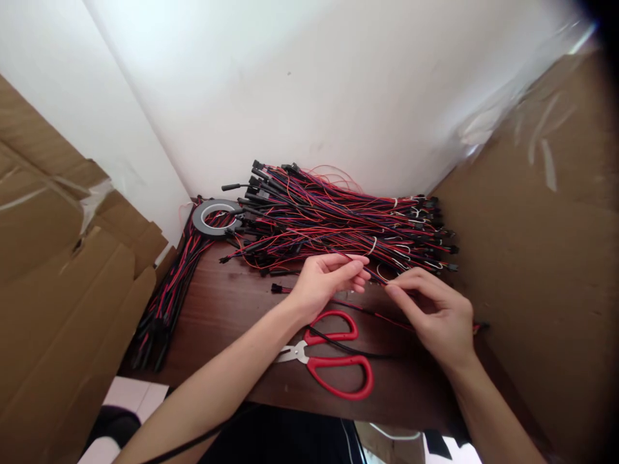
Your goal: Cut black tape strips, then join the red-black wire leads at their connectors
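Observation:
Above the middle of the wooden table (227, 328), my left hand (329, 280) pinches a thin dark and red cable (376, 277). The fingers of my right hand (430, 306) are closed on the same cable, a little farther right. Below my hands lies a pair of red-handled scissors (365, 383), its blades partly hidden by my left forearm. A black cord (338, 345) crosses its upper handle. Another red and black cable (382, 314), with a black connector at its left end, lies behind the scissors.
A large pile of bundled cables (329, 212) lies along the wall. At its left sits a grey tape roll (200, 229) beside another cable bundle (169, 290). Cardboard stands at the left (62, 277) and right (541, 245).

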### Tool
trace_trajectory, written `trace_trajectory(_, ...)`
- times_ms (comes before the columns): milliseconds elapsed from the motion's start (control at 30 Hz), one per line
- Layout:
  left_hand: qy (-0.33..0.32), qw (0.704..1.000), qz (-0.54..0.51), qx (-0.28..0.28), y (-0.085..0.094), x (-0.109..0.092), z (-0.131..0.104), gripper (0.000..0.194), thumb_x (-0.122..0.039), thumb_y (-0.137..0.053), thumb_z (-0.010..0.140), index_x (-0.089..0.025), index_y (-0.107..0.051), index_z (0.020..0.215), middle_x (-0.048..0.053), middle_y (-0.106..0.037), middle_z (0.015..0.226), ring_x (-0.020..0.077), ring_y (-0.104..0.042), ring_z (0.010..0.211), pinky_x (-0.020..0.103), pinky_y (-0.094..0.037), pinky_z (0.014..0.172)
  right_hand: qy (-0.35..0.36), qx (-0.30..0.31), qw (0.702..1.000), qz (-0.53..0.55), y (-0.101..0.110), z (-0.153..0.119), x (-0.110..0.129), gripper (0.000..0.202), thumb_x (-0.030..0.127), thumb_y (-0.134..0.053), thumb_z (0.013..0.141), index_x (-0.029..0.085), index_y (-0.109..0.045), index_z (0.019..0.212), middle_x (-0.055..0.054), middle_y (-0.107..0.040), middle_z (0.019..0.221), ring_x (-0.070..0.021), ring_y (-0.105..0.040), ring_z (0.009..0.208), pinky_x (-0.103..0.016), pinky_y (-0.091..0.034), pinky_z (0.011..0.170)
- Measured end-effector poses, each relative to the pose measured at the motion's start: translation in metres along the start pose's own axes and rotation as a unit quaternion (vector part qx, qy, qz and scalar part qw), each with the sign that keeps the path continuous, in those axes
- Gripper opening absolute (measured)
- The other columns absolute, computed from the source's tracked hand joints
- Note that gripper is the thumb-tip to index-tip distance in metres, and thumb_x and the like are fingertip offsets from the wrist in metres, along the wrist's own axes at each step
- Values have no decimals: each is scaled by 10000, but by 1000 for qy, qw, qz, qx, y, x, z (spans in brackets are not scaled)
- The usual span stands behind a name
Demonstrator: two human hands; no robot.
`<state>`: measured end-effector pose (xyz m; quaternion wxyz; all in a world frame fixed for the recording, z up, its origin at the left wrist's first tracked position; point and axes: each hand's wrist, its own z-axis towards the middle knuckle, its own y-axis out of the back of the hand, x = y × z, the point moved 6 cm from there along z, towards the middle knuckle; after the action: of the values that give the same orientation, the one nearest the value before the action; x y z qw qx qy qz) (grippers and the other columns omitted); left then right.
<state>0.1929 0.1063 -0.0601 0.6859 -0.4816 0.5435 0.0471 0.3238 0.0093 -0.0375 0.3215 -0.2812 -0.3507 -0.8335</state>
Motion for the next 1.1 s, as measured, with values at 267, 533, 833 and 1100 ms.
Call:
trace_trajectory(267, -26, 997, 50, -48, -4, 5, -4, 347, -361, -865, 618, -87, -761, 804, 61, -722, 692, 100, -616, 544, 257, -521, 600, 1, 5, 1000, 3, -3, 2, -2, 123, 141, -656, 861, 231, -678, 780, 7, -622, 750, -134, -585, 687, -268, -455, 642)
trace_trajectory(533, -35, 994, 95, -38, -4, 9, -4, 360, -389, -858, 623, -90, -750, 794, 73, -728, 695, 121, -633, 535, 279, -551, 603, 0, 15, 1000, 14, -6, 4, 2, 123, 147, -650, 866, 221, -679, 772, 1, -619, 741, -130, -583, 673, -263, -453, 622)
trace_trajectory(833, -43, 993, 107, -20, -6, 10, -4, 381, -407, -867, 600, -87, -735, 760, 59, -710, 656, 106, -623, 525, 236, -533, 561, -5, 19, 1000, 10, -7, 3, 3, 120, 176, -653, 860, 213, -682, 750, -7, -618, 724, -141, -584, 654, -272, -455, 606)
trace_trajectory(1100, -44, 990, 129, -33, -6, 14, -4, 409, -463, -851, 593, -95, -727, 722, 59, -698, 642, 122, -613, 539, 267, -549, 566, -16, 30, 999, -5, -7, 1, 2, 125, 220, -647, 869, 214, -682, 749, -17, -632, 729, -153, -591, 653, -289, -464, 605)
